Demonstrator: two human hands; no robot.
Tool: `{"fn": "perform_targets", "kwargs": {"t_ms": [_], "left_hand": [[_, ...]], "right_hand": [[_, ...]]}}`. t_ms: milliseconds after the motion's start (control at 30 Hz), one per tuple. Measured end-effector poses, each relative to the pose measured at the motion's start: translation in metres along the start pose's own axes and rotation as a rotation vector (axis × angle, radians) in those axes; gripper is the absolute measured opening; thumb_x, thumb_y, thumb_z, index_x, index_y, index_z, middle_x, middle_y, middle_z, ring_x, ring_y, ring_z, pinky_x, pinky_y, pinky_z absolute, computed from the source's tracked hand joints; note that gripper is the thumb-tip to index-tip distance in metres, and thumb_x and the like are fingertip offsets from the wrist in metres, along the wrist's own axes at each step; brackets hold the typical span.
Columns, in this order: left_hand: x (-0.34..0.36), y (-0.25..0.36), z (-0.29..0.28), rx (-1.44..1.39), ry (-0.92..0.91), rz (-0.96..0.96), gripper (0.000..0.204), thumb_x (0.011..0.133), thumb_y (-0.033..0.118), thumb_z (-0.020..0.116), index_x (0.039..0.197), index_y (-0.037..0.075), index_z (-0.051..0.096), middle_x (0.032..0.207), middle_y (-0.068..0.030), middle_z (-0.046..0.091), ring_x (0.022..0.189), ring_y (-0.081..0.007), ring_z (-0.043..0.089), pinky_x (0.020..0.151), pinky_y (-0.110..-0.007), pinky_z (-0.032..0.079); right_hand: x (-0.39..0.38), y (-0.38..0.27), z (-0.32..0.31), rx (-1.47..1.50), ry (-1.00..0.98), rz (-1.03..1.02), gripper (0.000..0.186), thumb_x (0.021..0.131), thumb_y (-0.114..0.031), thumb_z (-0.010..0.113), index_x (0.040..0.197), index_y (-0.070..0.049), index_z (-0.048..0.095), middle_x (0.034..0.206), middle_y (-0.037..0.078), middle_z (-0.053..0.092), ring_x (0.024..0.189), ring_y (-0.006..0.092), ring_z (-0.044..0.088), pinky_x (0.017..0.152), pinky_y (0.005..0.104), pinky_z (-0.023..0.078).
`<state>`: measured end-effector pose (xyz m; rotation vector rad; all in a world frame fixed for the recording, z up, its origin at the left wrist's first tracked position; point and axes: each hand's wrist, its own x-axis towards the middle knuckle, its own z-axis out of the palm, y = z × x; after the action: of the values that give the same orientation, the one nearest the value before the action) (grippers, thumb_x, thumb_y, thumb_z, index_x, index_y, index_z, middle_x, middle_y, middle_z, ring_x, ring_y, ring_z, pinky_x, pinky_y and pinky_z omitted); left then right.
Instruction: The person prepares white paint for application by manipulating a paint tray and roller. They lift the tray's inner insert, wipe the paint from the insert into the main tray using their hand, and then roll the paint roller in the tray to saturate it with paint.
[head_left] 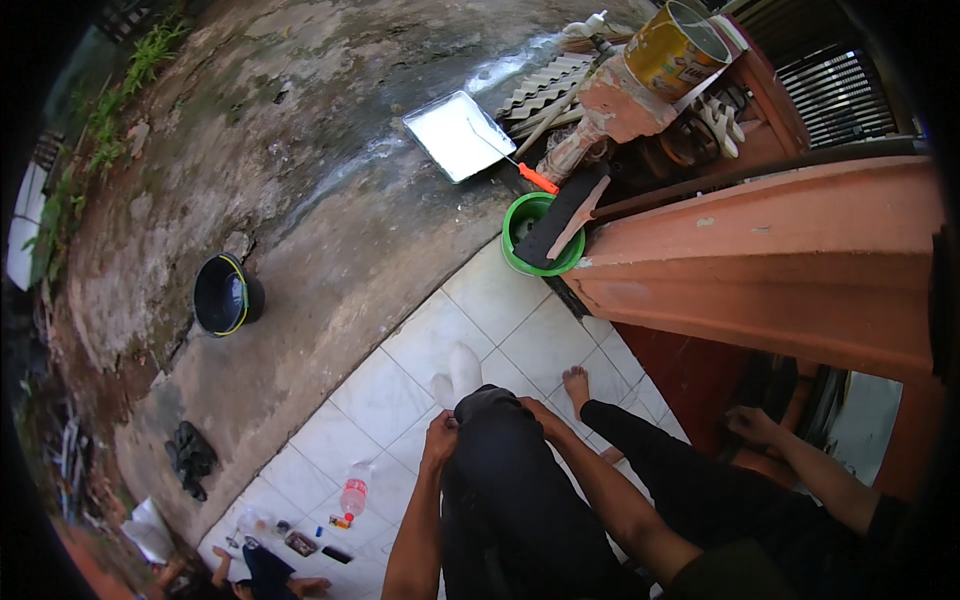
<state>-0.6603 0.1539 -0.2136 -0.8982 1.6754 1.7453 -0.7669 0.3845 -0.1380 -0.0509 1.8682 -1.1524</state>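
**Left hand and right hand at the knees of black trousers, below a green bucket**

The wearer's trousers extend downward in the view from below the bucket, a hand touching each side near the knees. The fingers of both hands bend against the dark cloth; whether they pinch it or merely rest cannot be told. White-covered feet stand on pale tiles, below and left of the bucket. Above and left of it lies a tray with a white surface; an orange handle lies just above its rim. A black bucket stands well to its left. Below and right, another person's leg extends beside the wearer.
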Motion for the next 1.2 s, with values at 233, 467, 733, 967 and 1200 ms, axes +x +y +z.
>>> {"fn": "perform_targets", "kwargs": {"t_ms": [233, 467, 733, 967, 1200], "left_hand": [[0.001, 0.031, -0.003, 0.514, 0.141, 0.185, 0.020, 0.082, 0.014, 0.066, 0.096, 0.002, 0.070, 0.090, -0.0212, 0.073, 0.086, -0.0343, 0.072, 0.080, -0.039, 0.055], [-0.005, 0.077, 0.014, 0.397, 0.290, 0.137, 0.031, 0.073, 0.023, 0.070, 0.092, -0.003, 0.070, 0.077, -0.0194, 0.070, 0.075, -0.0327, 0.071, 0.071, -0.039, 0.055], [-0.008, 0.085, 0.027, 0.258, 0.368, 0.205, 0.026, 0.078, 0.019, 0.074, 0.092, -0.002, 0.068, 0.076, -0.0114, 0.069, 0.069, -0.0214, 0.066, 0.069, -0.035, 0.052], [-0.031, 0.079, 0.036, -0.367, 0.094, 0.276, 0.005, 0.090, 0.005, 0.064, 0.087, 0.006, 0.061, 0.078, 0.0026, 0.061, 0.067, -0.0075, 0.054, 0.061, -0.024, 0.044], [-0.056, 0.134, 0.038, -0.565, 0.093, 0.206, 0.013, 0.093, -0.001, 0.056, 0.086, 0.009, 0.052, 0.075, 0.0039, 0.058, 0.065, -0.0023, 0.051, 0.059, -0.019, 0.040]], "right_hand": [[0.022, 0.039, 0.013, -0.254, 0.201, 0.200, 0.022, 0.088, -0.020, 0.057, 0.101, -0.004, 0.066, 0.101, 0.025, 0.069, 0.098, 0.0429, 0.066, 0.083, 0.0469, 0.052], [0.014, 0.053, -0.014, -0.128, 0.235, 0.279, 0.018, 0.086, -0.013, 0.056, 0.094, -0.005, 0.071, 0.081, 0.013, 0.071, 0.077, 0.0224, 0.068, 0.071, 0.0359, 0.052], [0.029, 0.045, -0.011, -0.027, 0.328, 0.061, 0.015, 0.085, -0.008, 0.062, 0.096, -0.002, 0.070, 0.083, 0.010, 0.071, 0.081, 0.0154, 0.066, 0.077, 0.0317, 0.052], [0.037, 0.064, 0.016, 0.592, 0.256, -0.023, 0.016, 0.095, -0.015, 0.058, 0.102, -0.002, 0.066, 0.093, 0.004, 0.068, 0.086, 0.0113, 0.062, 0.078, 0.0293, 0.051], [0.017, 0.006, -0.001, 0.855, 0.401, 0.064, 0.016, 0.096, -0.019, 0.058, 0.103, -0.005, 0.061, 0.086, 0.003, 0.063, 0.080, 0.0120, 0.061, 0.072, 0.0296, 0.051]]}}
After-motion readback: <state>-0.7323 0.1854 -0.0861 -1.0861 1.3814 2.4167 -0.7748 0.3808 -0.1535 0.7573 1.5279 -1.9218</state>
